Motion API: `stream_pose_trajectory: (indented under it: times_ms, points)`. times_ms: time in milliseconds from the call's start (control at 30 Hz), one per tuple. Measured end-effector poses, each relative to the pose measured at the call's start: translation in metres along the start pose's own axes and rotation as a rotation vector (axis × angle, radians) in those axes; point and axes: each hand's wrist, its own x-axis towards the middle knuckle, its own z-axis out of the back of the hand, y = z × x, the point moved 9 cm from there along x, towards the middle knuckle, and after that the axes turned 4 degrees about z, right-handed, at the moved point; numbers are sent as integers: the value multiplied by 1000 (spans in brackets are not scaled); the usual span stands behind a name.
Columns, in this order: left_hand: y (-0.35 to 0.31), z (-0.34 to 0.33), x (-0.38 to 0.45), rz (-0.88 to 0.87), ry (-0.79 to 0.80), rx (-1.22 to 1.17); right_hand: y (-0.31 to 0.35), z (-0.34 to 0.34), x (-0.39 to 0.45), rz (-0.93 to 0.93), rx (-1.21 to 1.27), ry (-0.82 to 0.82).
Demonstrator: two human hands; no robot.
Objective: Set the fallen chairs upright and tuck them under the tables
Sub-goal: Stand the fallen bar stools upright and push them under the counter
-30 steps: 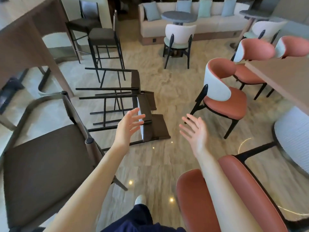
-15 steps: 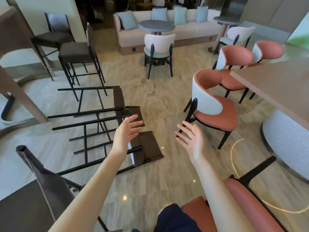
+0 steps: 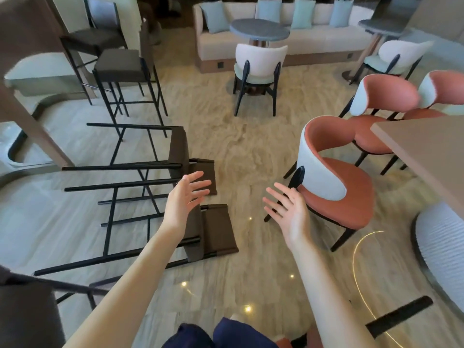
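A: Wooden high table (image 3: 27, 101) far left, two dark fallen bar stools on the floor beside it, nearer stool (image 3: 216, 229), farther stool (image 3: 180, 151), both on their sides.
B: Hands?
A: Left hand (image 3: 184, 199) and right hand (image 3: 288, 212) both spread wide, holding nothing, above the nearer stool.

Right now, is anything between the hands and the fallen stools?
Nothing visible. Both the left hand and right hand are open in the air above the near fallen stool; the second lies just beyond.
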Motion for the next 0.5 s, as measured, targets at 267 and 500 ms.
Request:
stream_pose_trajectory:
  times_ms: [267,500]
  points:
    - [17,-2,50,58,-121,-53,-4,4,72,-80,-60,22]
    - [19,8,114,68,-197,-77,-11,-22,147,-125,-123,66]
